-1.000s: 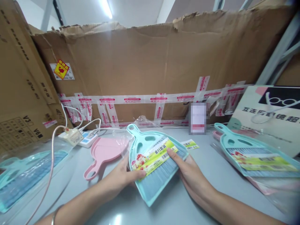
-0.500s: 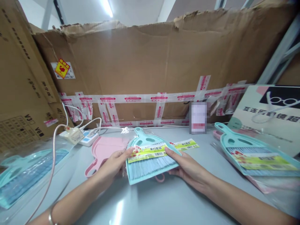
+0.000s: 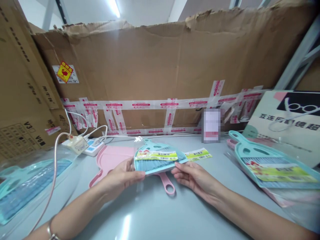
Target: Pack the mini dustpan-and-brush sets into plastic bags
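- Moved since 1.0 s ago: the held blue dustpan (image 3: 160,169) has tipped flatter and its front edge lies farther from the person; a pink loop handle (image 3: 164,181), hidden then, sticks out below that edge.
- Landmark for places: pink dustpan (image 3: 113,156), lying on the grey tabletop (image 3: 150,213).
- Held blue dustpan: just right of landmark. Cannot tell whether its underside touches the tabletop.
- Left hand (image 3: 123,175): in front of landmark, overlapping its lower part; thumb along the held dustpan's left front edge, grasping it, other fingers largely hidden.
- Right hand (image 3: 193,175): right of landmark; thumb and forefinger pinching the held dustpan's right front corner, remaining fingers curled.
- Room: a broad stretch of tabletop runs nearer the person than landmark; another lies far right of it, between right hand and second blue dustpan (image 3: 250,142).
- Edges: large carton (image 3: 160,66) walls off the back, behind landmark; power strip (image 3: 93,148) sits close on its left.
- Contents: the held dustpan carries a blue-bristled brush under a printed label. Left of landmark, a clear bag (image 3: 62,180) encloses a third blue dustpan (image 3: 27,170) with brush.
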Demonstrator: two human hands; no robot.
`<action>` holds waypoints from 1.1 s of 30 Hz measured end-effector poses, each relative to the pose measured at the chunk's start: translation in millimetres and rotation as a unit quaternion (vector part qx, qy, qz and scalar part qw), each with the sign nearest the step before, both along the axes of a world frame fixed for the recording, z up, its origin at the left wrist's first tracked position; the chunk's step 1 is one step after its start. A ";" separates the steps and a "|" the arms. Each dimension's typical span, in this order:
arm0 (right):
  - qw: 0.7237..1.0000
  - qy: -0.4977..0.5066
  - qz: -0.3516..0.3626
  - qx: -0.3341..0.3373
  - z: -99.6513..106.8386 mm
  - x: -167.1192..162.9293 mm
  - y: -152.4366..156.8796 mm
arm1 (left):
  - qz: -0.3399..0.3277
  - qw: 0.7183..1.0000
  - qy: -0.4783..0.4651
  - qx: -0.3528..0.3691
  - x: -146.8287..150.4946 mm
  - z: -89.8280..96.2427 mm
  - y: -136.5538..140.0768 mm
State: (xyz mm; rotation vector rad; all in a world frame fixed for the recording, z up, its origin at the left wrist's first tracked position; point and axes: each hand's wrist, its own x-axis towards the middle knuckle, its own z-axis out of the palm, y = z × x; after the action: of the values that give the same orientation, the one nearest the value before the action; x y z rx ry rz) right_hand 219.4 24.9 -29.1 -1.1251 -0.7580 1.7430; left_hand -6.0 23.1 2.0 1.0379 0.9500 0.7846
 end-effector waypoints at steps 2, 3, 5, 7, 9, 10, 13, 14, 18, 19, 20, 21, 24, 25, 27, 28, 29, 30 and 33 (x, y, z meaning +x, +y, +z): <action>1.000 -0.017 -0.003 0.006 -1.0 -0.6 -0.1 | 0.036 0.999 0.011 -0.021 1.5 -5.5 1.6; 1.000 -0.024 -0.004 0.006 -0.9 -0.8 -0.1 | 0.048 0.998 0.018 -0.028 1.6 -9.5 3.1; 1.000 -0.031 -0.005 0.002 -0.2 -1.2 0.4 | 0.062 0.997 0.037 -0.029 0.4 -17.8 6.8; 1.000 -0.016 -0.013 -0.001 1.1 -1.0 2.0 | 0.077 0.995 0.059 -0.024 -1.4 -23.7 9.9; 0.999 0.013 -0.032 -0.002 2.5 -0.2 4.7 | 0.081 0.993 0.083 -0.033 -2.2 -24.9 11.0; 0.999 0.024 -0.042 -0.004 3.1 0.4 6.2 | 0.072 0.992 0.094 -0.041 -1.9 -23.9 10.7; 0.997 0.025 -0.066 -0.012 3.2 2.4 9.6 | 0.041 0.989 0.126 -0.062 0.2 -17.4 7.8; 0.997 0.019 -0.073 -0.013 2.7 2.8 10.1 | 0.044 0.989 0.131 -0.059 0.2 -15.0 7.0; 0.993 0.002 -0.118 -0.005 -0.5 2.9 8.9 | 0.083 0.991 0.106 -0.004 -11.0 -8.4 9.6; 0.992 0.003 -0.126 -0.002 -0.9 2.6 8.3 | 0.067 0.993 0.100 0.011 -15.9 -7.4 11.2; 0.992 0.003 -0.130 0.000 -0.9 2.3 7.6 | 0.035 0.994 0.100 0.027 -20.7 -6.9 12.7; 0.992 0.005 -0.124 0.000 -0.8 1.9 7.0 | -0.008 0.993 0.106 0.047 -24.9 -6.8 13.8; 0.997 0.003 -0.081 -0.011 0.0 0.7 5.8 | -0.108 0.968 0.175 0.144 -31.4 -9.3 13.8; 0.998 0.002 -0.066 -0.011 0.1 0.3 5.5 | -0.118 0.952 0.217 0.179 -31.7 -10.6 12.9; 0.999 -0.003 -0.053 -0.007 0.0 -0.2 5.0 | -0.127 0.918 0.301 0.226 -31.1 -12.7 10.5; 0.998 -0.009 -0.054 0.000 0.0 -0.2 4.6 | -0.133 0.903 0.334 0.237 -30.7 -13.2 9.4; 0.998 -0.019 -0.055 0.012 0.0 -0.2 4.2 | -0.140 0.890 0.357 0.245 -30.1 -13.5 8.6; 0.998 -0.031 -0.053 0.030 0.2 0.1 3.8 | -0.141 0.881 0.373 0.253 -29.4 -13.7 8.1; 0.990 -0.089 -0.004 0.107 0.5 2.8 3.4 | -0.100 0.865 0.403 0.282 -25.3 -15.8 9.3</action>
State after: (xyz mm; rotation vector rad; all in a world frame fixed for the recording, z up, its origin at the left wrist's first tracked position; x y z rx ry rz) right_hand 222.1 28.3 -28.6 -1.1427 -1.0233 1.5259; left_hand -31.3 32.4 -13.8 2.0408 1.3111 0.4365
